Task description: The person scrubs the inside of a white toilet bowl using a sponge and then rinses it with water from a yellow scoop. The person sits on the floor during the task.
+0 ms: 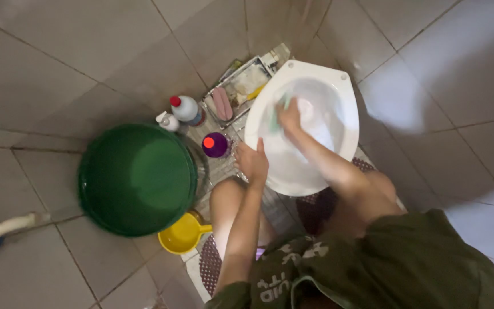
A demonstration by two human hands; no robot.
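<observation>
**Hand Position and Bowl Contact, Head Camera**

Head view: the person crouches over a white toilet bowl [338, 97] set on the tiled floor [58, 63]; both forearms extend forward from olive-green sleeves at the bottom edge of the view.

Right hand [289, 116]: arm reaches diagonally up and left into the bowl, elbow bent above the right knee; the hand is turned palm-down with fingers curled closed on a pale green cleaning cloth [274, 117]; cloth and hand lie against the inner surface of the bowl, toward its left wall; the hand is motion-blurred, so individual fingers cannot be told apart.

Left hand [252, 162]: forearm runs nearly straight up the view from the lower centre; the hand sits on the near-left rim of the bowl, palm down, fingers spread slightly and flat on the rim, gripping nothing.

Surroundings on the floor: a purple bottle with a red cap [215, 145] stands just beside the left hand; a white bottle with a red cap [186, 109] and a small white pump bottle [168, 121] stand farther left; a metal tray [241, 86] holding a pink item touches the far-left edge of the bowl; a large green bucket [137, 179] sits left of the bottles; a yellow scoop [183, 233] lies at the bucket's near edge, beside the left knee.
</observation>
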